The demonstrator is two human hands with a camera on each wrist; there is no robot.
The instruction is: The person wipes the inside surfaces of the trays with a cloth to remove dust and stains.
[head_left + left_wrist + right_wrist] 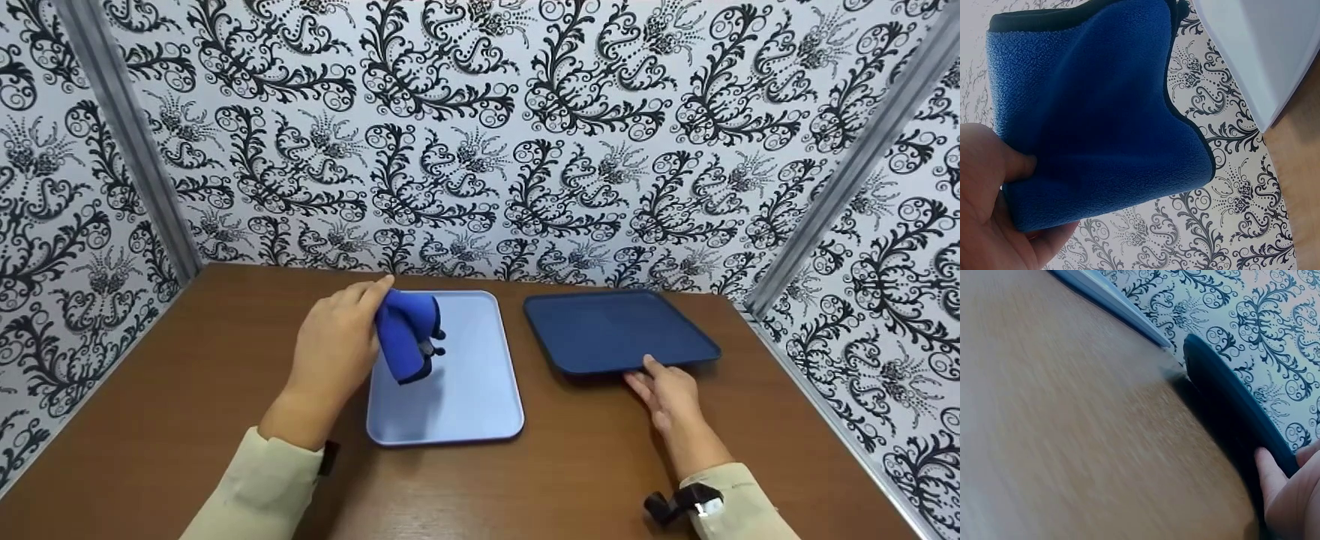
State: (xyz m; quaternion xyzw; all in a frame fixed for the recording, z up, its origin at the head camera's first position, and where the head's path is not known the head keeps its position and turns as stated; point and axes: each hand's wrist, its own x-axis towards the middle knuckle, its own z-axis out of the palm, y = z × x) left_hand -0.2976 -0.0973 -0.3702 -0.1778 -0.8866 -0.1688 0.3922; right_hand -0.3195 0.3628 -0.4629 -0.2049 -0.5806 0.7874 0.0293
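Note:
My left hand pinches a blue fleece piece with black edging above the light blue tray. Small black toggle-like ends stick out on its right side in the head view. Seen from the left wrist, the fleece hangs wide, thumb on its near face and fingers behind. My right hand grips the near edge of a dark blue tray, thumb at the top of the rim and fingers underneath. In the right wrist view this tray tilts off the wood, a dark shadow below it.
Both trays are over a brown wooden table, the light one left of the dark one. Behind them rises a white wall with a black scroll pattern. Grey metal posts stand at the corners, with patterned side walls beyond.

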